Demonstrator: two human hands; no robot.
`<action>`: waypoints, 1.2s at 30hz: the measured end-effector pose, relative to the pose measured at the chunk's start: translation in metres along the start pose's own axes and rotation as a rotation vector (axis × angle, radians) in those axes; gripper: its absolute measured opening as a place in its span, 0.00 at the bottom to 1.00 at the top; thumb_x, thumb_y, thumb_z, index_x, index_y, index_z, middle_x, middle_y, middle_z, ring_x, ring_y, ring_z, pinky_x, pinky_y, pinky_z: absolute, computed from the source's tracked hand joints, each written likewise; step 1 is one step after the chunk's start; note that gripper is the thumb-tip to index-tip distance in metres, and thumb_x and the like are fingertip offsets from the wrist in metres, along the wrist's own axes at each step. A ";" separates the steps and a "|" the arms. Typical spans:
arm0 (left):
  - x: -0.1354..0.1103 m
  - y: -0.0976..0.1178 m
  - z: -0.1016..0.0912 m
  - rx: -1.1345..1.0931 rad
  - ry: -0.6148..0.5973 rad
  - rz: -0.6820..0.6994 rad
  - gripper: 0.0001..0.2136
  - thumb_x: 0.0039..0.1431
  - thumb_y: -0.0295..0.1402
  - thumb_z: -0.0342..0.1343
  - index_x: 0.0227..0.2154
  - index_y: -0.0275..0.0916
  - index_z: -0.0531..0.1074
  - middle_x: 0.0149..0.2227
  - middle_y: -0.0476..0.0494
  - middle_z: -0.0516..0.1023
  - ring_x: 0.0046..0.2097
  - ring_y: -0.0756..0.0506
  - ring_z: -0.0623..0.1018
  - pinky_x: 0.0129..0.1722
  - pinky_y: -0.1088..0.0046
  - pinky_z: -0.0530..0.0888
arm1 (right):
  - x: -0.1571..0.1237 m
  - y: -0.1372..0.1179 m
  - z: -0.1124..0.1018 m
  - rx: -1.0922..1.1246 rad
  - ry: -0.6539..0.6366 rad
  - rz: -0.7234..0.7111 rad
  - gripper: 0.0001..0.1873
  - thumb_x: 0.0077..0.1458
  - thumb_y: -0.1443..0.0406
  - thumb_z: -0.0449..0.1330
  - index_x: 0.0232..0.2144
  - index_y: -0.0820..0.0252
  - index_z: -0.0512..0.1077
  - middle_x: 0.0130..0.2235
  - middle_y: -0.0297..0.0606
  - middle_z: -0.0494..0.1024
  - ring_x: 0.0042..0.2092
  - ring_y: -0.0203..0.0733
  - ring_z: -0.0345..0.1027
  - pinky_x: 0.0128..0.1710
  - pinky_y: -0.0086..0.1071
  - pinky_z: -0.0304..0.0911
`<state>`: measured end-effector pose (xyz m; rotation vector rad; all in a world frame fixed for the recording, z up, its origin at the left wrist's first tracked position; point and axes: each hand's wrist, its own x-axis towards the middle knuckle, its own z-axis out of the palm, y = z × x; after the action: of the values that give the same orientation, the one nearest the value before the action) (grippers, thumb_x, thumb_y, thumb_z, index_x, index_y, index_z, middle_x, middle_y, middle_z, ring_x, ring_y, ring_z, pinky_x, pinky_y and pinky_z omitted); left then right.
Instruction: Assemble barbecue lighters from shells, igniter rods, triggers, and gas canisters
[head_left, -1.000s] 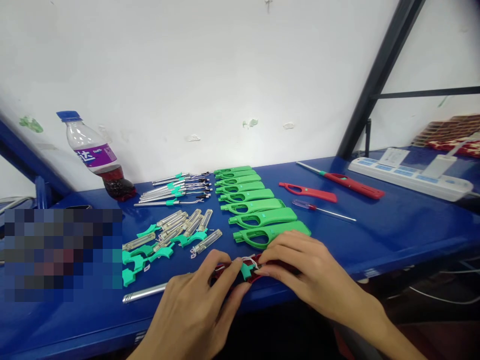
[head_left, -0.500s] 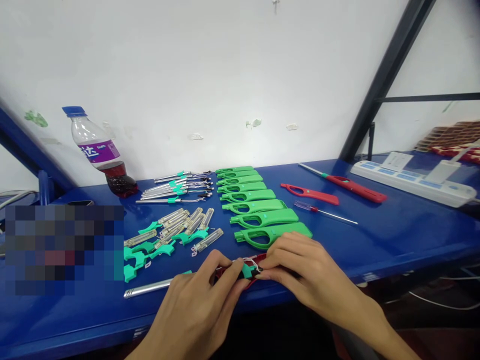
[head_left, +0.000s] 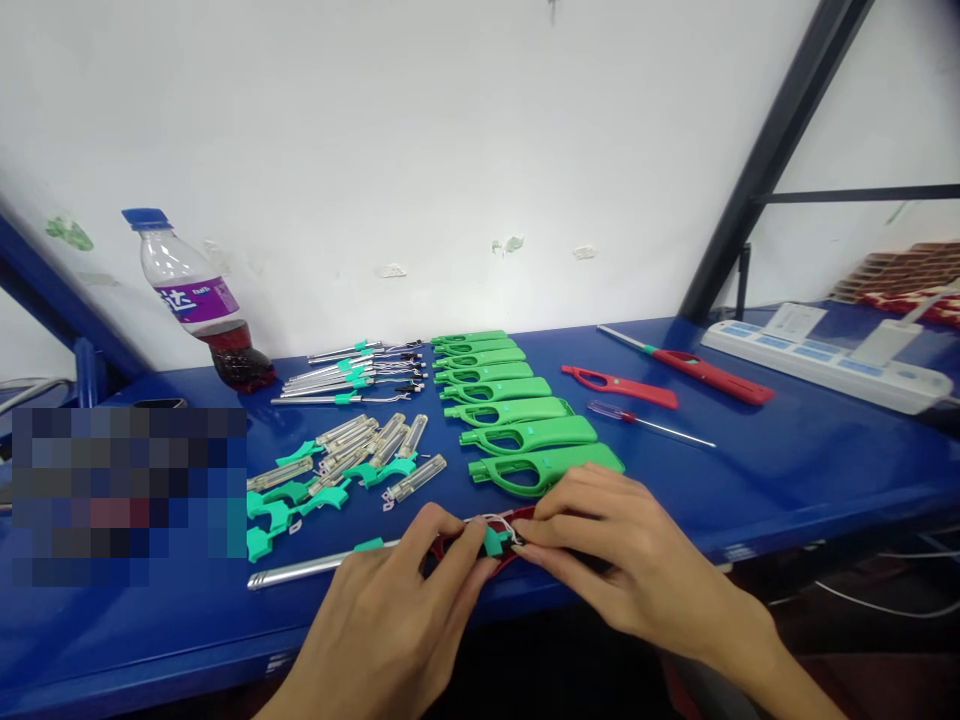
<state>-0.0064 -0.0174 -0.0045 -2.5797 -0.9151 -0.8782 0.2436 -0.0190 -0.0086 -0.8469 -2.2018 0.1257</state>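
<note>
At the table's front edge, my left hand (head_left: 397, 600) is closed on a red lighter casing (head_left: 508, 562), its thumb and forefinger at a teal trigger (head_left: 493, 542). White wires (head_left: 498, 519) loop up out of the casing. My right hand (head_left: 626, 545) pinches beside those wires at the trigger's right end; its fingertips cover what they hold. A silver lighter tube (head_left: 300, 572) with a teal piece sticks out leftward past my left hand. Green casing halves (head_left: 555, 465) lie in a column just behind my right hand.
Clear fuel tanks with teal triggers (head_left: 330, 496) lie in a pile at left, metal tubes with wires (head_left: 345, 382) behind. A leaning drink bottle (head_left: 199, 300) stands by the wall. Rightward are a red casing half (head_left: 637, 390), a screwdriver (head_left: 660, 428), a red lighter (head_left: 705, 375) and a power strip (head_left: 825, 368).
My right fingertips have shifted slightly at the wires. The silver tube shows a bit higher, with more of its teal piece in sight. My left hand keeps its grip.
</note>
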 end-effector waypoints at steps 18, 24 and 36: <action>-0.001 0.000 -0.005 0.085 -0.048 0.010 0.17 0.82 0.35 0.42 0.51 0.38 0.77 0.39 0.45 0.82 0.24 0.47 0.82 0.16 0.71 0.74 | 0.001 -0.001 0.003 -0.012 0.018 0.070 0.04 0.70 0.63 0.66 0.41 0.57 0.80 0.37 0.33 0.83 0.39 0.40 0.73 0.42 0.36 0.64; -0.002 -0.003 -0.003 0.061 -0.013 0.031 0.15 0.83 0.34 0.43 0.51 0.38 0.76 0.38 0.46 0.81 0.24 0.49 0.82 0.18 0.73 0.73 | 0.002 0.001 0.004 -0.049 0.017 -0.015 0.06 0.72 0.64 0.63 0.40 0.57 0.78 0.38 0.31 0.83 0.38 0.39 0.73 0.42 0.37 0.62; -0.009 -0.006 0.001 -0.018 0.026 0.038 0.12 0.81 0.30 0.47 0.56 0.35 0.73 0.40 0.44 0.82 0.28 0.48 0.82 0.21 0.73 0.72 | 0.003 -0.006 0.011 -0.078 0.075 0.043 0.06 0.74 0.65 0.61 0.41 0.56 0.78 0.37 0.34 0.82 0.36 0.40 0.74 0.40 0.37 0.64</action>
<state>-0.0156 -0.0172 -0.0105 -2.5854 -0.8525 -0.9121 0.2320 -0.0203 -0.0126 -0.9281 -2.1305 0.0287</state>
